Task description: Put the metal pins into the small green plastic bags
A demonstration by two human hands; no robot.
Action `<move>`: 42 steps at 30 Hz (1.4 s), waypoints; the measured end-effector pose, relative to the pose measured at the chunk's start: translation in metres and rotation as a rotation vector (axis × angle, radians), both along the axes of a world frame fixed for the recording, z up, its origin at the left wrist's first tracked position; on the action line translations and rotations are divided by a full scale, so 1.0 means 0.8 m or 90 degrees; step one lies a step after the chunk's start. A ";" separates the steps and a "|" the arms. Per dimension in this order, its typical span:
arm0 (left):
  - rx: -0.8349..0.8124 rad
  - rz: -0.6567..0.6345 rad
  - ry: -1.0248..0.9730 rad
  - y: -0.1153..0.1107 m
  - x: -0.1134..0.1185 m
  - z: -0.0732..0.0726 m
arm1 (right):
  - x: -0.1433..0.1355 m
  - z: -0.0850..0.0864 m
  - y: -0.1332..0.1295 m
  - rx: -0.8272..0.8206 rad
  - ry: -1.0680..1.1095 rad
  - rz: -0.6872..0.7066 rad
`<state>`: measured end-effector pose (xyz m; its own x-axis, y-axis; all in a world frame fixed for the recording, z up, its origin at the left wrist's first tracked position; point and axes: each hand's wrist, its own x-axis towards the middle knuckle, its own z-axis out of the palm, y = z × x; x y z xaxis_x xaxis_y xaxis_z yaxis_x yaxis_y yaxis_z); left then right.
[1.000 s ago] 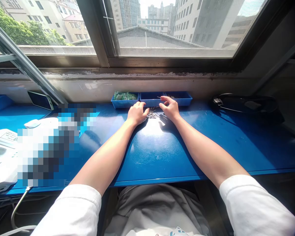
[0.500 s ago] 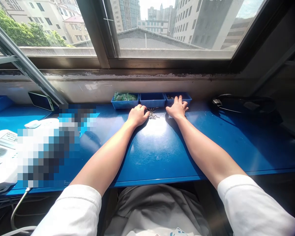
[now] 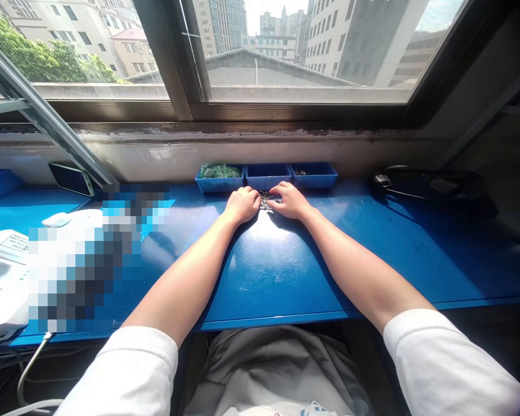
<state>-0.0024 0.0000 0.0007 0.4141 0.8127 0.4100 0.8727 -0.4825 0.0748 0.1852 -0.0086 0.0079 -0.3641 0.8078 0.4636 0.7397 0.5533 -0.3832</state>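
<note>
On the glossy blue tabletop (image 3: 273,271), just in front of a row of small blue plastic bins, a loose pile of thin, silvery metal pins (image 3: 265,199) is lying between the person's two bare hands. The left hand (image 3: 242,205) is resting at the pile's left edge, its fingers curling downward with the thumb near the forefinger; whether they are grasping a pin, I cannot tell. The right hand (image 3: 291,201) is reaching in from the other side, its thumb and forefinger standing parted at the pile's right edge, released rather than clenched. Both forearms are stretching forward from short white sleeves.

Behind the hands, the left blue bin (image 3: 220,185) is holding green pieces that are looking like circuit boards, the middle blue bin (image 3: 268,184) is sitting directly beside it, and the right blue bin (image 3: 314,181) is holding a few more thin metal pieces. Farther left, a dark-screened phone with a pale edge (image 3: 71,179) is leaning at a tilt near a grey metal frame (image 3: 63,127). A bulky white object with printed labels (image 3: 4,300) is lying nearer the person on that side, partly blurred out. To the right, a black, soft-looking item (image 3: 433,184) is lying in shadow, its details too dark to tell.
</note>
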 end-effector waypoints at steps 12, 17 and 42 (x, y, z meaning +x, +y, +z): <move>-0.025 -0.028 -0.011 -0.001 -0.001 0.001 | 0.002 -0.011 0.010 -0.042 -0.016 0.005; -0.047 -0.061 -0.005 -0.008 -0.001 0.007 | 0.006 -0.012 0.013 -0.042 0.014 -0.023; -0.056 -0.118 -0.043 -0.007 -0.004 0.010 | 0.005 -0.013 0.015 0.023 0.065 -0.027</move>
